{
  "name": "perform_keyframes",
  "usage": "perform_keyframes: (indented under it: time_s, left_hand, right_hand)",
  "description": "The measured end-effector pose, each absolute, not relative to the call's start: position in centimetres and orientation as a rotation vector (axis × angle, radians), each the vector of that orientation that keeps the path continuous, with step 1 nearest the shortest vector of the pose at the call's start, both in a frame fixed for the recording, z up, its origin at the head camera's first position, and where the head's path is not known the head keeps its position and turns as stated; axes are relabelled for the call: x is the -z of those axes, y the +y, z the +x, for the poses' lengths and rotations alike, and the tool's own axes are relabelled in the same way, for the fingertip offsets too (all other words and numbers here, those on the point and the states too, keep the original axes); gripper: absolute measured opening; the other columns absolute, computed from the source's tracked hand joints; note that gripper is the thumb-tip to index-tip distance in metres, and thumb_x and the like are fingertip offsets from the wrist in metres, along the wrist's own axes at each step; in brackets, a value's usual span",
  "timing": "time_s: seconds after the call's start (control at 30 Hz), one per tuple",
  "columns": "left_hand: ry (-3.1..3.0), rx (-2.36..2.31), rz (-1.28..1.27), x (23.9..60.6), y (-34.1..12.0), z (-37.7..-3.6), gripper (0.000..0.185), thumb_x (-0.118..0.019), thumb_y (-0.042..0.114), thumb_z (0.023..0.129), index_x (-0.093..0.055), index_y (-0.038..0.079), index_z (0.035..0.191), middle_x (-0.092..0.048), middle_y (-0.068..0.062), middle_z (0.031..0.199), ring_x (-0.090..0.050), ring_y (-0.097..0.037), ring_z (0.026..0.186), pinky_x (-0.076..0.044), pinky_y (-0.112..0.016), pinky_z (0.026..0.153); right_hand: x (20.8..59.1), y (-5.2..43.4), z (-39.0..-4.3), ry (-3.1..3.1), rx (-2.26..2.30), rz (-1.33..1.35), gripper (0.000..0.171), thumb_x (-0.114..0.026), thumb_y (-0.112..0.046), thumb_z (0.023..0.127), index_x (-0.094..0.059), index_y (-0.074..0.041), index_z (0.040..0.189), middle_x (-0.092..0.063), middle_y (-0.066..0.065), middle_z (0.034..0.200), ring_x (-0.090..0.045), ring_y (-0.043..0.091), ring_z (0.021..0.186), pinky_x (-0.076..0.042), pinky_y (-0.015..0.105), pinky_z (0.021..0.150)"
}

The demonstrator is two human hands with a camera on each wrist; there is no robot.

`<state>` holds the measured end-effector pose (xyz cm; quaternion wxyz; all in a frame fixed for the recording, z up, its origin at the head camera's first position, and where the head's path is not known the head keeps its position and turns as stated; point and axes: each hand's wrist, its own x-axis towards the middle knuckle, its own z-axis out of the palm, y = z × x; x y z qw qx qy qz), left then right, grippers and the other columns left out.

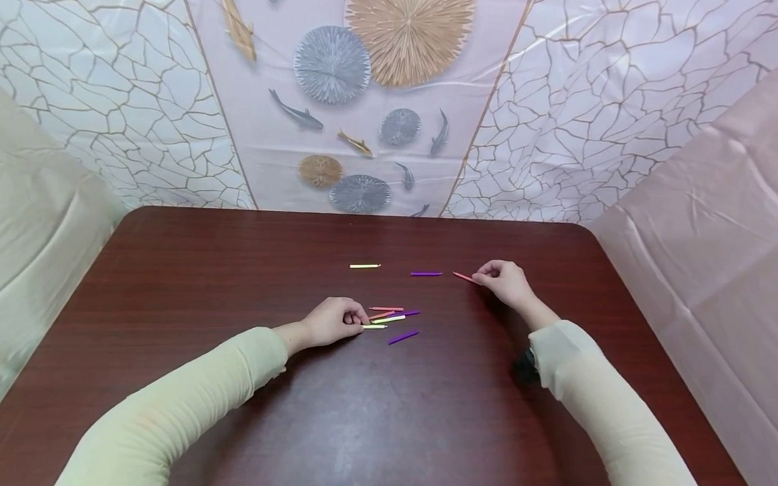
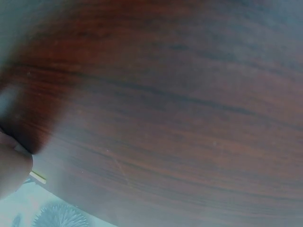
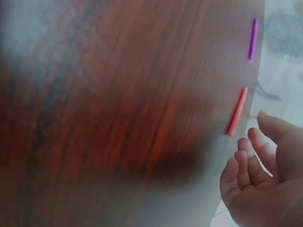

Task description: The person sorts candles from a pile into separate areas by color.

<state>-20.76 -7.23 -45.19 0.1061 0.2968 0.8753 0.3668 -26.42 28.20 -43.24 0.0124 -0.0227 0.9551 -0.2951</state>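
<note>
Where the dark wooden table point(image 1: 236, 291) meets the patterned wall covering point(image 1: 370, 79), two arms in pale sleeves reach in from the near edge. The left hand point(image 1: 332, 321) rests on the table with its fingers curled, pinching the near end of a yellow stick point(image 1: 374, 326) at the edge of a small heap of sticks point(image 1: 391, 316) (pink, orange, yellow and purple, lying just beside one another). A purple stick point(image 1: 403, 337) lies just in front of that heap. The right hand point(image 1: 505, 282) sits well apart to the right, its fingertips at the end of a red stick point(image 1: 463, 277); the right wrist view shows the fingers point(image 3: 246, 161) loosely bent and just short of that stick point(image 3: 236, 111), not closed round it. Another purple stick point(image 1: 426, 274) lies between the hands, and a lone yellow stick point(image 1: 365, 266) lies farther back.
</note>
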Motion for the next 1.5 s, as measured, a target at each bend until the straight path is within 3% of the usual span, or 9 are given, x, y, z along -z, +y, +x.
perform_keyframes:
  time_s: [0.23,0.43,0.6,0.9,1.2,1.5]
  left_hand:
    - [2.585,-1.093,0.88,45.1,-7.2,-20.7,0.006,-0.066,0.007,0.081,-0.069,0.007,0.086,-0.061,0.0,0.076,-0.05,-0.003,0.071,-0.043,-0.017,0.068]
    - [2.578,-1.091,0.885,45.6,-7.2,-20.6,0.005,-0.066,0.007,0.081,-0.069,0.007,0.085,-0.06,0.002,0.076,-0.049,-0.001,0.07,-0.042,-0.016,0.067]
    - [2.577,-1.101,0.884,45.7,-7.1,-20.5,0.005,-0.066,0.007,0.081,-0.069,0.008,0.085,-0.06,0.002,0.076,-0.049,-0.002,0.071,-0.043,-0.016,0.068]
    - [2.584,-1.098,0.889,45.6,-7.2,-20.5,0.005,-0.066,0.007,0.082,-0.069,0.007,0.086,-0.06,0.001,0.077,-0.05,-0.002,0.071,-0.043,-0.016,0.068]
    - [2.571,-1.072,0.896,45.4,-7.2,-20.7,0.006,-0.066,0.007,0.082,-0.069,0.006,0.087,-0.061,-0.001,0.077,-0.051,-0.004,0.072,-0.044,-0.017,0.068]
    - [2.577,-1.052,0.932,45.4,-7.6,-20.8,0.004,-0.065,0.007,0.084,-0.068,0.006,0.087,-0.06,-0.001,0.077,-0.051,-0.005,0.072,-0.045,-0.018,0.069]
  right_hand:
    - [42.5,26.0,-25.1,2.848,1.184,-0.167,0.019,-0.069,-0.016,0.083,-0.068,0.002,0.092,-0.064,0.001,0.072,-0.052,0.011,0.061,-0.043,0.022,0.057]
    - [43.0,23.2,-22.9,2.619,1.278,-0.326,0.019,-0.069,-0.011,0.082,-0.067,0.004,0.093,-0.067,0.005,0.076,-0.056,0.012,0.06,-0.047,0.025,0.057]
    - [43.6,21.4,-21.6,2.522,1.256,-0.49,0.018,-0.072,-0.011,0.08,-0.068,0.002,0.092,-0.066,0.008,0.077,-0.054,0.006,0.066,-0.044,0.019,0.062]
    - [44.3,19.7,-20.6,2.44,1.21,-0.652,0.022,-0.075,-0.006,0.075,-0.07,0.003,0.094,-0.069,0.017,0.081,-0.042,0.001,0.055,-0.035,0.015,0.051]
    - [44.8,19.3,-20.4,2.545,1.085,-0.747,0.012,-0.076,-0.007,0.075,-0.073,-0.003,0.085,-0.065,0.006,0.073,-0.043,-0.001,0.057,-0.037,0.016,0.053]
    - [44.9,19.1,-20.6,2.622,0.981,-0.815,0.004,-0.075,-0.008,0.075,-0.073,-0.005,0.078,-0.069,0.005,0.075,-0.047,-0.001,0.063,-0.041,0.017,0.058]
